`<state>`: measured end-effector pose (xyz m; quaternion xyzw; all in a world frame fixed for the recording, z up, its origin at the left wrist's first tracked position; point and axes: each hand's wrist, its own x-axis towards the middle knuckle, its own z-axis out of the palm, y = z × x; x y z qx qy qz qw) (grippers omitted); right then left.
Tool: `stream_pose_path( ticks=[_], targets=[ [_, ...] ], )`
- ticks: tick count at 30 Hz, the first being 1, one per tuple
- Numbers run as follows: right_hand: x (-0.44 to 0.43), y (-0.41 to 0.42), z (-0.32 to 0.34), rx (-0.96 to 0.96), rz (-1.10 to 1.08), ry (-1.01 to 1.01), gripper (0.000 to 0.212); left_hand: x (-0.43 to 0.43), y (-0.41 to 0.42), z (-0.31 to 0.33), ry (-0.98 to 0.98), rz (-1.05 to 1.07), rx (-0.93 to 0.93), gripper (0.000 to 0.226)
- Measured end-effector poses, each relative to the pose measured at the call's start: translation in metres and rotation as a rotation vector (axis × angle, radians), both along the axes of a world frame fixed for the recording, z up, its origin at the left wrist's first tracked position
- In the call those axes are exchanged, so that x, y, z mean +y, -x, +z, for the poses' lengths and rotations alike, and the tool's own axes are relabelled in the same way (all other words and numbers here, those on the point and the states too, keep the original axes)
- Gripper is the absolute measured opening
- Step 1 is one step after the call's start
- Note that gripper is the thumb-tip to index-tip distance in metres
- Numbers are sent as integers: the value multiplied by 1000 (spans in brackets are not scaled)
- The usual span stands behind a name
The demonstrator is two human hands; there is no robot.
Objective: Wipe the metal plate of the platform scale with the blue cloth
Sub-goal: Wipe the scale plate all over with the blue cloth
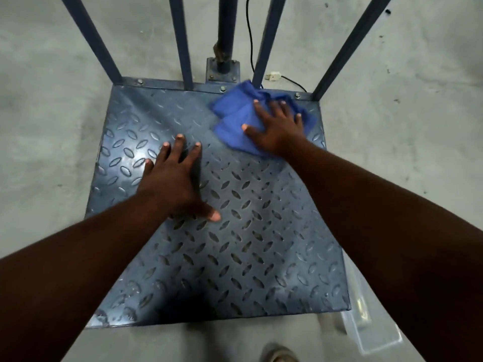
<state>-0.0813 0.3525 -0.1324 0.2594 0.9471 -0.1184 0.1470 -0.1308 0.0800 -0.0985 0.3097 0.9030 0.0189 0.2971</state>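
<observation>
The platform scale's metal plate (235,244) is blue-grey with a raised diamond tread and fills the middle of the view. A crumpled blue cloth (235,113) lies on its far right corner. My right hand (277,126) presses flat on the cloth with fingers spread. My left hand (172,178) rests flat on the bare plate left of centre, fingers straight and spread, holding nothing.
Four blue rail bars (183,43) and a thicker post (226,35) rise from the plate's far edge. A black cable with a white plug (273,76) lies on the concrete floor behind. A clear plastic box (371,327) sits by the near right corner. A shoe tip (279,355) shows below.
</observation>
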Motion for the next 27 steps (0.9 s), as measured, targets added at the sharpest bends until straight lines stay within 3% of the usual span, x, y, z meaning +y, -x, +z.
stream_pose_path(
  ticks=[3, 9, 15, 20, 24, 27],
  targets=[
    [13, -11, 3, -2, -180, -16, 79, -1, 0, -5, 38, -11, 5, 179],
    [-59, -21, -21, 188, 217, -45, 68, -10, 3, -18, -44, 9, 6, 177],
    [17, -31, -4, 47, -176, -23, 78, -15, 3, -25, -100, -8, 12, 173],
    [-12, -38, -8, 111, 192, -54, 77, -16, 2, -28, -96, -6, 26, 173],
    [35, -38, -6, 96, -172, -36, 84, -17, 1, -27, -112, -17, 44, 172],
    [20, -46, -10, 105, -124, -55, 81, -18, -1, -28, -122, -23, 62, 169]
  ],
)
